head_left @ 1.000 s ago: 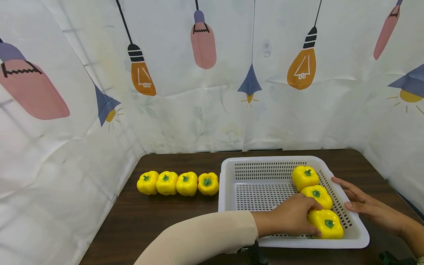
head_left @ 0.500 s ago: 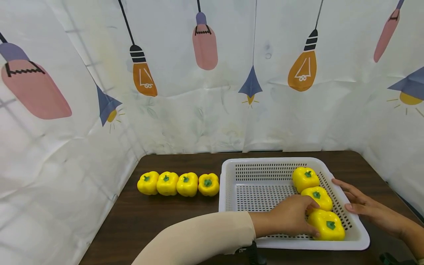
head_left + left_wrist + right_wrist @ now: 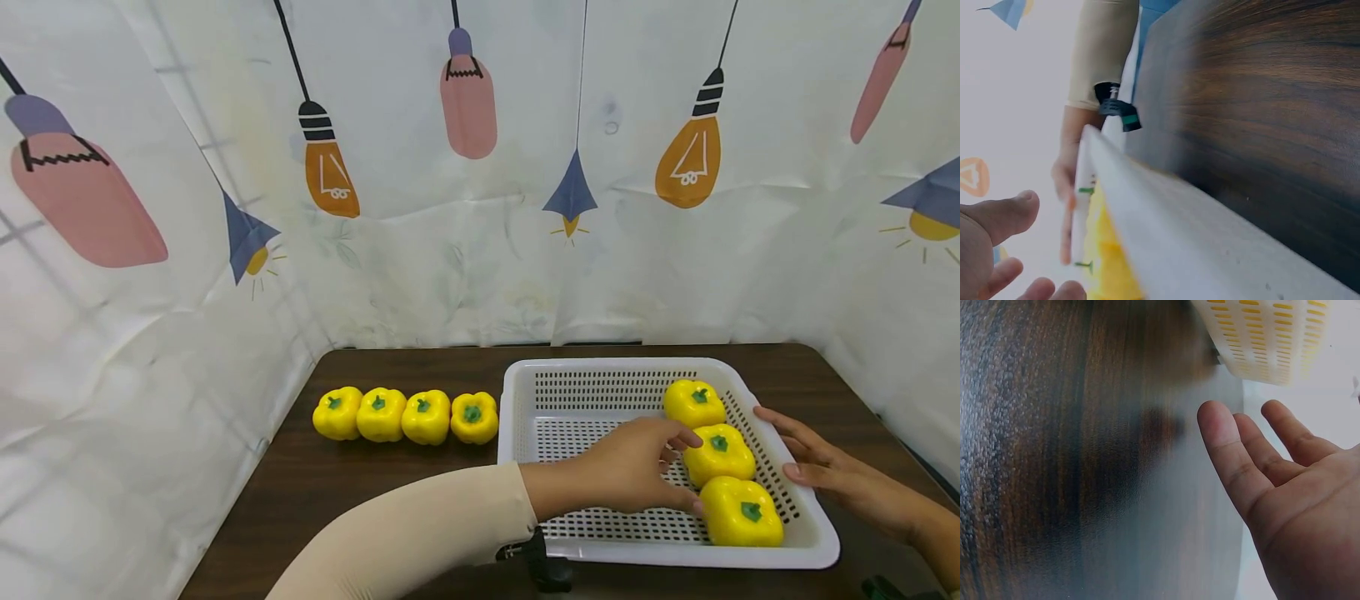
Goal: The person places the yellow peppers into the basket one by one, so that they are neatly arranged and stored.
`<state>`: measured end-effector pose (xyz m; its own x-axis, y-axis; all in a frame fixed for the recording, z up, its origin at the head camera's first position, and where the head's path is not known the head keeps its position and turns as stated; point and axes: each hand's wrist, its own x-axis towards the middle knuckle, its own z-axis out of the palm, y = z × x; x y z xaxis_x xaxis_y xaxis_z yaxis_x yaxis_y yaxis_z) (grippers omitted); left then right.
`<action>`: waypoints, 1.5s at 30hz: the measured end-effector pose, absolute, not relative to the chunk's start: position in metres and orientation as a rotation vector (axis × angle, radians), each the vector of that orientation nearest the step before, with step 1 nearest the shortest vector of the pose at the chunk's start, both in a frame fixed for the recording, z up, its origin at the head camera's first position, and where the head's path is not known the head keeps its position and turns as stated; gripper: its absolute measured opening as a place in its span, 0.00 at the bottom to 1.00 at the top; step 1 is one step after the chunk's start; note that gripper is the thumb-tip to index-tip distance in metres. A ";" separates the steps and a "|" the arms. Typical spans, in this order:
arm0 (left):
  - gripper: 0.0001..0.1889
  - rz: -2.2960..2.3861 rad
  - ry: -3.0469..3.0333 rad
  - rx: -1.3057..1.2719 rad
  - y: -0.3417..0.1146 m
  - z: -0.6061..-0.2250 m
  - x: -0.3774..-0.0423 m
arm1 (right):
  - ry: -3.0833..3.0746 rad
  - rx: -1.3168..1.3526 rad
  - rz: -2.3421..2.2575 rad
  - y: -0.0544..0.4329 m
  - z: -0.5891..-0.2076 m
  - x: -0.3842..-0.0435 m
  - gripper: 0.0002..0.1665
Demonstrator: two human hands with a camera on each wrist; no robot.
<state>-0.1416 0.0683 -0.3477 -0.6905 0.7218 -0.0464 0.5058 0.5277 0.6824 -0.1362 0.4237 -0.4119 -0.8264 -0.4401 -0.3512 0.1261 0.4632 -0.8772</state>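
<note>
Three yellow bell peppers line the right side of a white perforated basket. The front pepper lies nearest my left hand, whose thumb tip is right at its left side. That hand is over the basket, its fingers bent loosely beside the middle pepper and holding nothing. At the back right corner sits the third pepper. My right hand has its fingertips at the outside of the basket's right rim; in the right wrist view its fingers are spread and relaxed.
To the left of the basket, several more yellow bell peppers stand in a row on the dark wooden table. A white curtain printed with lamps surrounds the table at the back and sides.
My left hand has let go of the front pepper and drawn back to the left. The peppers and the right hand keep their places.
</note>
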 end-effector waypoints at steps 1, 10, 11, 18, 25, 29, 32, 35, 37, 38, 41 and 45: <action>0.33 0.963 2.435 1.021 0.064 -0.346 -0.142 | 2.173 -0.259 -1.364 0.424 -0.412 -0.136 0.42; 0.33 1.105 2.404 1.035 0.025 -0.342 -0.153 | 2.179 -0.213 -1.337 0.425 -0.413 -0.135 0.43; 0.33 1.103 2.413 1.036 0.020 -0.342 -0.154 | 2.182 -0.209 -1.330 0.425 -0.413 -0.135 0.43; 0.33 1.181 2.394 1.033 -0.014 -0.342 -0.163 | 2.178 -0.195 -1.334 0.426 -0.414 -0.135 0.43; 0.34 1.309 2.370 0.971 -0.051 -0.345 -0.169 | 2.178 -0.178 -1.338 0.425 -0.412 -0.135 0.44; 0.34 1.343 2.400 0.944 -0.073 -0.345 -0.170 | 2.181 -0.173 -1.333 0.424 -0.411 -0.135 0.44; 0.34 1.336 2.454 0.918 -0.089 -0.344 -0.171 | 2.189 -0.179 -1.327 0.424 -0.411 -0.135 0.44; 0.34 1.350 2.485 0.861 -0.108 -0.344 -0.173 | 2.184 -0.190 -1.336 0.424 -0.410 -0.135 0.44; 0.34 1.375 2.485 0.812 -0.121 -0.345 -0.174 | 2.181 -0.196 -1.341 0.424 -0.410 -0.135 0.44; 0.34 1.387 2.484 0.796 -0.128 -0.345 -0.175 | 2.180 -0.199 -1.341 0.424 -0.410 -0.135 0.44; 0.33 1.416 2.501 0.749 -0.148 -0.347 -0.179 | 2.179 -0.202 -1.339 0.424 -0.410 -0.135 0.43; 0.33 1.429 2.564 0.735 -0.175 -0.348 -0.184 | 2.179 -0.226 -1.345 0.421 -0.410 -0.136 0.43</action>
<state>-0.1837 -0.1745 -0.3480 -0.8757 0.4647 0.1311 0.3559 0.4379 0.8256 -0.1362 0.4214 -0.4100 -0.8271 -0.4200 -0.3735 0.1458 0.4815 -0.8642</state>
